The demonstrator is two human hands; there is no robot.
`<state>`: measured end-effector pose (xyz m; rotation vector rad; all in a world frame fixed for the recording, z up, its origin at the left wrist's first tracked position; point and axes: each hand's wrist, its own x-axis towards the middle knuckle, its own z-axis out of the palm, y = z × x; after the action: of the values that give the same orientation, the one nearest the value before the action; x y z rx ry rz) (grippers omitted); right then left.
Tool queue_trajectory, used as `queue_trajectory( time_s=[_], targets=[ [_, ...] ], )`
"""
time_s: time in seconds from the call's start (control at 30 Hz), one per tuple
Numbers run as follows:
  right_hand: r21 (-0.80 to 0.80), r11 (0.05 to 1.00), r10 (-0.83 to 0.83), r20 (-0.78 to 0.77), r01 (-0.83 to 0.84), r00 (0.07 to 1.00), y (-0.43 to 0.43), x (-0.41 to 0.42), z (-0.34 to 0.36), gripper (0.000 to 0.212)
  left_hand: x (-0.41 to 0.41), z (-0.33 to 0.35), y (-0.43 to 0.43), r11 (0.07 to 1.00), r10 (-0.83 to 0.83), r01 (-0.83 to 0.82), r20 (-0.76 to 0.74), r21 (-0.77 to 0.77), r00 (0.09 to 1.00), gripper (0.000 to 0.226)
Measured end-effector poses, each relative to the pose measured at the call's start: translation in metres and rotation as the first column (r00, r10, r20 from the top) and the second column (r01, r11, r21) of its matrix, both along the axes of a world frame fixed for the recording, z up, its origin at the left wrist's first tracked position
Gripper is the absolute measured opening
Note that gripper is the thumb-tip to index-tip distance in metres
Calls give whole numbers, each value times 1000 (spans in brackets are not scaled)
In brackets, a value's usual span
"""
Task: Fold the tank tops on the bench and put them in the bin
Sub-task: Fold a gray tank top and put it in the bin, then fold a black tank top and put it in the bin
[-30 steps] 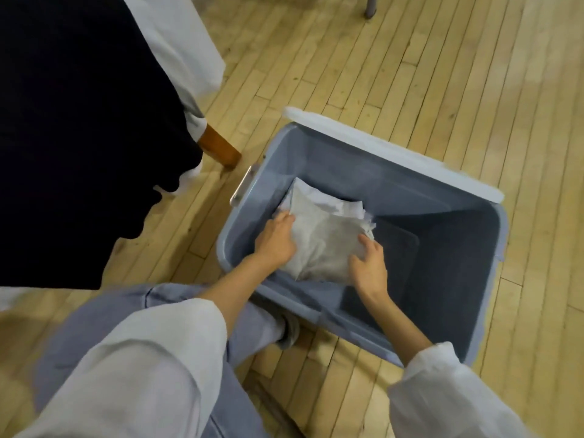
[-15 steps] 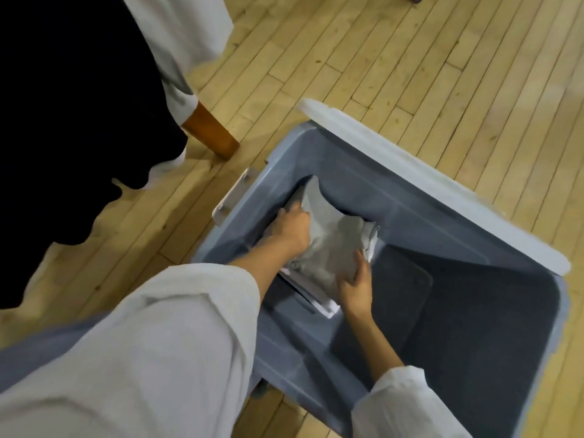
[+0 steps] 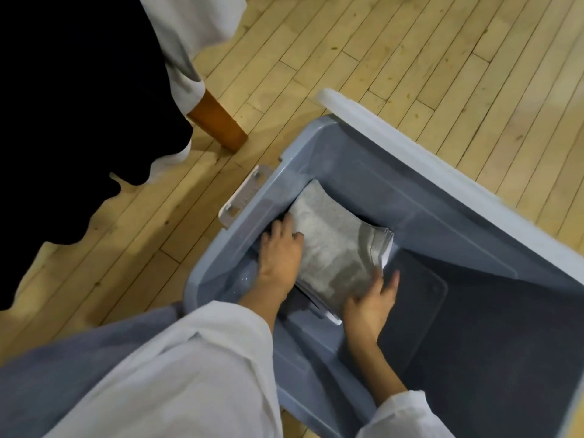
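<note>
1. Folded grey tank top lies inside bin, at its left end.
2. Left hand presses its edge with straight fingers; right hand is spread and grips nothing.
3. Tops left on bench: cannot tell.

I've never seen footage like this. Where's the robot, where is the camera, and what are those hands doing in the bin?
There is no robot here. These are a person's two bare hands, filmed by a camera worn on the head and looking down. A grey bin stands on the wood floor. In its corner lies a folded grey top on a small stack. The left hand rests on the top's left edge. The right hand touches its near edge with fingers spread. Neither seems to clutch it.
</note>
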<state>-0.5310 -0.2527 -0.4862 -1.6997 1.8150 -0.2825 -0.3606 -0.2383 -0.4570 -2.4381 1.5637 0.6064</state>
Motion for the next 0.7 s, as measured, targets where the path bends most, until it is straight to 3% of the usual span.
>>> queue_trajectory(
  time_s=[0.07, 0.1, 0.2, 0.33, 0.47, 0.57, 0.63, 0.7],
  targets=[
    [-160, 954, 245, -73, -254, 967, -16, 12, -11, 68, -8, -7, 0, 993, -117, 116, -60, -27, 991, 43],
    [-165, 903, 377, -136, -396, 916, -24, 18, -18, 64, -11, -13, 1, 991, -135, 135, -87, 2, 987, 49],
    [33, 791, 591, -297, -610, 750, -48, 22, -42, 60, -17, -29, 8, 993, 16, -6, -80, 114, 997, 65],
    [149, 840, 536, -378, -522, 755, -60, 7, -55, 79, -17, -40, 9, 986, 92, -68, -155, 155, 984, 82],
    [169, 865, 499, -384, -473, 777, -55, 12, -52, 78, -7, -39, 0, 976, 102, -46, -260, 213, 960, 83],
    [292, 859, 508, -401, -420, 762, -67, 29, -36, 73, 6, -30, -8, 963, 134, -44, -332, 265, 934, 73],
    [352, 841, 525, -347, -410, 778, -64, 41, -12, 63, 12, -11, -5, 956, 194, -89, -373, 281, 907, 63],
    [390, 843, 458, -161, -370, 874, -57, 57, 7, 44, 15, 1, -10, 937, 285, -155, -429, 314, 857, 54]
  ],
)
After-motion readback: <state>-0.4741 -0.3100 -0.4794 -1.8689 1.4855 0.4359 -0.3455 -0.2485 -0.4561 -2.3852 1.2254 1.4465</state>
